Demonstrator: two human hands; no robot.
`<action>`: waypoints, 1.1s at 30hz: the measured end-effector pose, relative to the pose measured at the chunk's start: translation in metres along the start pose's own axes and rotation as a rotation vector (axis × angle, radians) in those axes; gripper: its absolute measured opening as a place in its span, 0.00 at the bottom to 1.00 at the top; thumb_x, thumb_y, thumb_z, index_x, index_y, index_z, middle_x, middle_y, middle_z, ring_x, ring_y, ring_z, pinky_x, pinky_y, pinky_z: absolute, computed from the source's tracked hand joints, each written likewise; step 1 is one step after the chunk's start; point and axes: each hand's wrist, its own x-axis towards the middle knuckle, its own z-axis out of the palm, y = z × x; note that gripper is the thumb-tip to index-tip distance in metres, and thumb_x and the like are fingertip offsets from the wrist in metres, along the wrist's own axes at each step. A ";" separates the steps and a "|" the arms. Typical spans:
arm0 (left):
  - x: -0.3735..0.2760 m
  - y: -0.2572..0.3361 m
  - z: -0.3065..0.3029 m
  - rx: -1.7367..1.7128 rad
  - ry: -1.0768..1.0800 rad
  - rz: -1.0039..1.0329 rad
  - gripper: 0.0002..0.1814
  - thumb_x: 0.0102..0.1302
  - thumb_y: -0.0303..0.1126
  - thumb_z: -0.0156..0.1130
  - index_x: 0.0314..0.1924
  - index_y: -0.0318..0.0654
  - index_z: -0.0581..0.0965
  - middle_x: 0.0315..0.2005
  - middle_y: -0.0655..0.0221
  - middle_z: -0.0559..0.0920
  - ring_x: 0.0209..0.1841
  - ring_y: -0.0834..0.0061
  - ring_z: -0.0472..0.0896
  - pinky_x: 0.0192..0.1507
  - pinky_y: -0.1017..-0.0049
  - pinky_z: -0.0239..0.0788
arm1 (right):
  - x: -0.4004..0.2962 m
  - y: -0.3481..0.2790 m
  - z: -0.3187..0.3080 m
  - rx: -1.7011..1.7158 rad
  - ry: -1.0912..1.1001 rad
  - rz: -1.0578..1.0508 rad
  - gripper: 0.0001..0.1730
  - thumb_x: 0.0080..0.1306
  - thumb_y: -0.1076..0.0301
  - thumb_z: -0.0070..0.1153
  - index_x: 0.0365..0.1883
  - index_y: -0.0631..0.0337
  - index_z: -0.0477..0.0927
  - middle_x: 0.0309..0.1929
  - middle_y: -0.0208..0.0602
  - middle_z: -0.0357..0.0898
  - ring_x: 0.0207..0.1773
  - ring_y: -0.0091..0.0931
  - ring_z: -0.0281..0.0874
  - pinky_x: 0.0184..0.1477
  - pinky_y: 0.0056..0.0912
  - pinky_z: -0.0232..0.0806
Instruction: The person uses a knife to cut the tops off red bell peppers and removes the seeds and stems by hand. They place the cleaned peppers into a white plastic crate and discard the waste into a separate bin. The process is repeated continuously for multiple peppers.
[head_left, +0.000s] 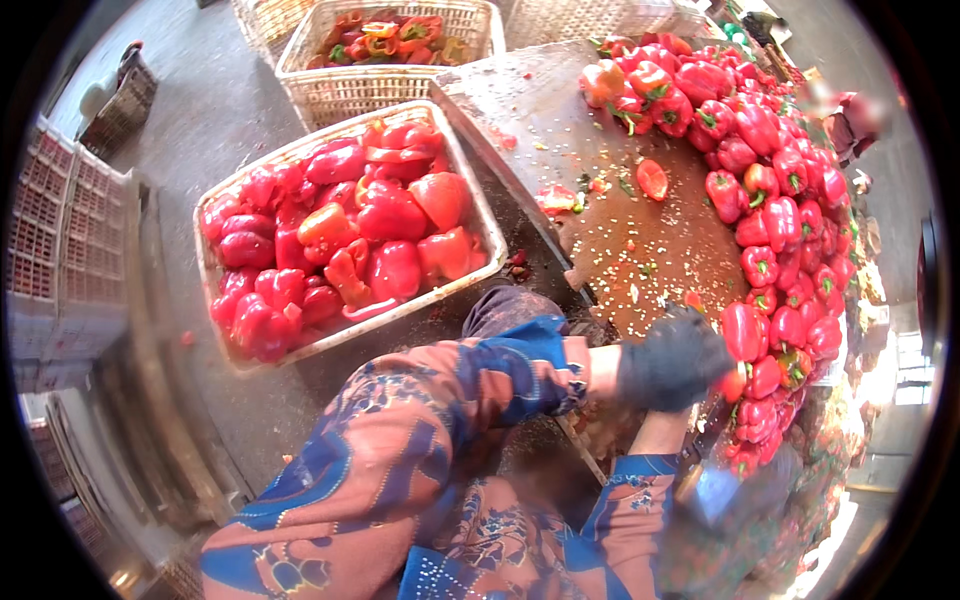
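My left hand (667, 360), in a dark glove, is over the near edge of a metal work table (510, 82), its fingers curled and blurred. A red pepper piece (731, 384) shows right at its fingertips; whether it is gripped is unclear. Behind that glove my right hand is mostly hidden; only its bare wrist (661, 433) and patterned cuff show. Whole red bell peppers (784, 225) are heaped along the table's right side. A cut pepper half (652, 179) lies among scattered seeds. At the left, a pale plastic crate (352, 319) is full of cored-looking red peppers.
Another crate (390, 71) with mixed pepper pieces stands behind the full one. Stacked crates (67, 247) are at the far left. A wicker-like basket (120, 109) stands on the floor (217, 75). A person (851, 127) is at the far right, beyond the heap.
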 end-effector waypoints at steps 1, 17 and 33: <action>0.008 0.006 -0.008 -0.099 -0.111 -0.241 0.14 0.45 0.30 0.60 0.34 0.43 0.70 0.24 0.67 0.71 0.28 0.64 0.73 0.31 0.66 0.68 | -0.003 -0.009 -0.001 0.041 -0.012 -0.024 0.11 0.59 0.69 0.46 0.38 0.64 0.70 0.23 0.29 0.65 0.23 0.21 0.62 0.33 0.26 0.61; -0.018 -0.099 -0.151 -1.544 0.203 -1.199 0.24 0.63 0.46 0.48 0.47 0.31 0.70 0.36 0.59 0.79 0.36 0.65 0.79 0.39 0.69 0.72 | 0.004 -0.026 0.025 -0.390 0.133 -0.017 0.15 0.59 0.63 0.53 0.41 0.62 0.73 0.25 0.38 0.76 0.21 0.26 0.75 0.20 0.26 0.71; -0.004 -0.101 -0.098 -1.002 0.614 -0.993 0.11 0.60 0.28 0.56 0.42 0.34 0.72 0.33 0.66 0.78 0.31 0.77 0.77 0.32 0.77 0.72 | 0.005 0.065 0.128 -1.312 0.043 -0.374 0.30 0.48 0.67 0.63 0.50 0.62 0.67 0.39 0.40 0.75 0.38 0.29 0.76 0.40 0.30 0.70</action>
